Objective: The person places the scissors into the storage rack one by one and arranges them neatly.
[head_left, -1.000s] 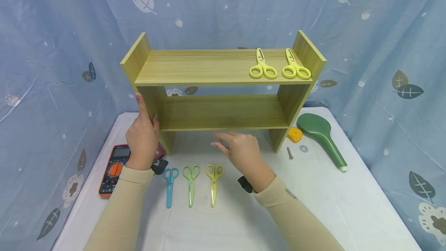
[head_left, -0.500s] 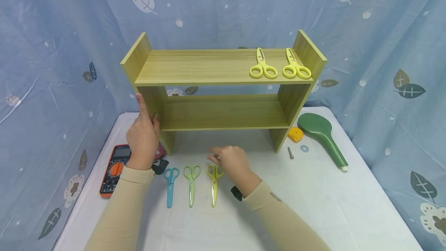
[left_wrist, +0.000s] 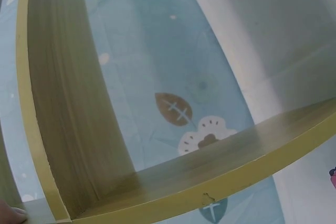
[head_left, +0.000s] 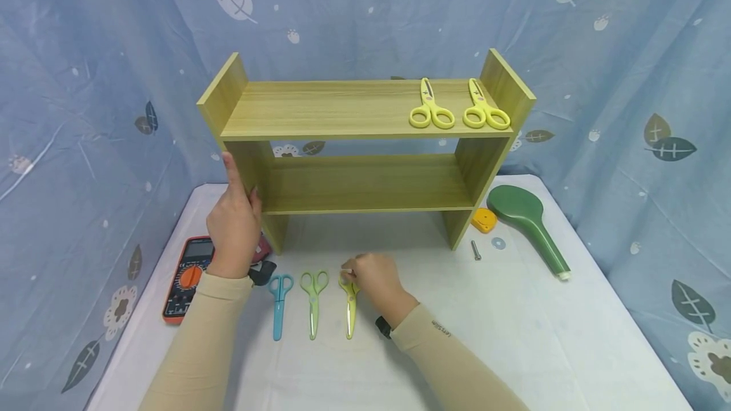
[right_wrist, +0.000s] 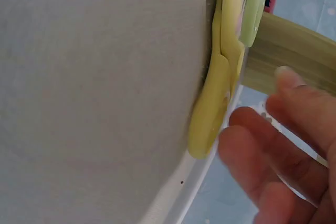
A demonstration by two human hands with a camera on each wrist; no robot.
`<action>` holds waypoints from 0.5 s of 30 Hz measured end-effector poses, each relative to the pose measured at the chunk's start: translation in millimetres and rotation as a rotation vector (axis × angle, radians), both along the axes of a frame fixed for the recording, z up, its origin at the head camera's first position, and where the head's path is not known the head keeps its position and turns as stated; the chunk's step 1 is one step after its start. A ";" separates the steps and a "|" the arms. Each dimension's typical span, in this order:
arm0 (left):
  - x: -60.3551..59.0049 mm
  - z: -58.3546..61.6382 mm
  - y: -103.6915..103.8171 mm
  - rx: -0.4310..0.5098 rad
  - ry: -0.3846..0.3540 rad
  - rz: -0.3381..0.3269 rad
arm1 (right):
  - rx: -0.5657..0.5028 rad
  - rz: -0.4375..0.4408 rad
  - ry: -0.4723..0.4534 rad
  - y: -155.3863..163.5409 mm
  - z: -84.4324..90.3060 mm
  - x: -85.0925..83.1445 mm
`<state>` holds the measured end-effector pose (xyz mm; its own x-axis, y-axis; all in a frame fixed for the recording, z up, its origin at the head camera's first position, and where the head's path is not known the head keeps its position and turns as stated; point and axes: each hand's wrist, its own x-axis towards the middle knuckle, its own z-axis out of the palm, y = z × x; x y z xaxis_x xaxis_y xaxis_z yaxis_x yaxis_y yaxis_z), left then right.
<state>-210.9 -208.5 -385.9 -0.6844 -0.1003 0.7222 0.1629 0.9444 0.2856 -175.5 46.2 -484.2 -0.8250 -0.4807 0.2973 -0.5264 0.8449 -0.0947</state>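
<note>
A two-tier wooden shelf (head_left: 365,106) stands on the table; its edge (left_wrist: 210,195) fills much of the left wrist view. My left hand (head_left: 234,230) holds the shelf's left side panel, index finger pointing up along it and thumb on the inner side. My right hand (head_left: 375,279) is over the handles of the yellow scissors (head_left: 351,313). In the right wrist view, its fingers (right_wrist: 239,140) are parted and just short of the scissor handle (right_wrist: 207,114). Left of these lie green scissors (head_left: 313,306) and blue scissors (head_left: 278,306), handles toward the shelf.
Two yellow scissors (head_left: 431,110) lie on the top tier at right. Right of the shelf are a yellow tape measure (head_left: 483,221), a bolt (head_left: 476,250), a washer (head_left: 499,243) and a green paddle-shaped object (head_left: 525,221). An orange-framed multimeter (head_left: 188,278) lies at left.
My right hand has come down and toward me from the lower tier's front edge to the yellow scissors' handles. The left hand has stayed on the side panel.
</note>
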 end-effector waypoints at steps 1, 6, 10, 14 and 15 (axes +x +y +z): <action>0.1 0.2 0.1 0.001 -0.003 -0.001 | 0.001 -0.004 -0.016 0.1 -1.0 0.1; 0.6 0.8 0.5 0.008 -0.010 -0.002 | 0.004 -0.022 -0.073 0.9 -3.3 0.5; 1.0 1.1 0.4 0.003 -0.006 -0.002 | -0.002 -0.032 -0.129 2.5 -5.4 1.6; 1.1 1.1 0.1 -0.001 -0.006 -0.004 | -0.016 -0.066 -0.257 4.6 -6.6 3.8; 1.1 1.0 0.0 0.001 -0.007 -0.006 | -0.024 -0.074 -0.291 5.1 -7.0 4.1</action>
<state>-209.8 -208.5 -384.9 -0.6902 -0.0969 0.7171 0.1663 0.9432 0.2875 -171.4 51.3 -491.2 -0.9096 -0.4120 0.0543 -0.4117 0.8754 -0.2533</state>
